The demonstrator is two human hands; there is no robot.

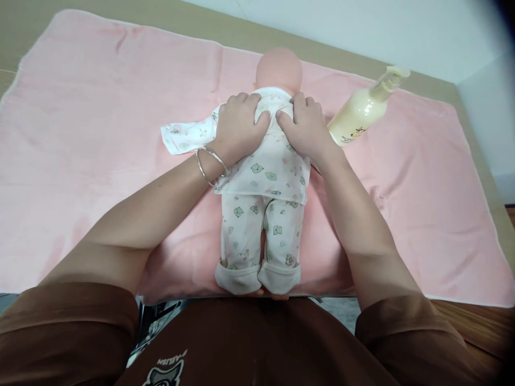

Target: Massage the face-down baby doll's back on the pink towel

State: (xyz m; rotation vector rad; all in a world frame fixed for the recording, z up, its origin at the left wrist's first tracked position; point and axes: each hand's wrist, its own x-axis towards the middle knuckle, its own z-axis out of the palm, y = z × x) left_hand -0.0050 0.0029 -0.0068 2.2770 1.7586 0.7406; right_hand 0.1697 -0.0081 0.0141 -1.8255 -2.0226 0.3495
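Note:
A baby doll (263, 185) lies face down in a white top and trousers printed with small green animals, its bald head pointing away from me. My left hand (241, 123) grips its left shoulder area, fingers curled over the top and thumb on the upper back. On the other shoulder, my right hand (306, 126) holds in the same way, its thumb near the left one. One white sleeve (189, 135) stretches out to the left; the opposite one is mostly hidden by my right hand and arm.
Under the doll, a pink blanket (100, 134) covers most of the table (169, 24). A pale yellow pump bottle (358, 115) is just right of my right hand. A white wall (422, 37) rises behind. Two silver bangles (211, 166) circle my left wrist.

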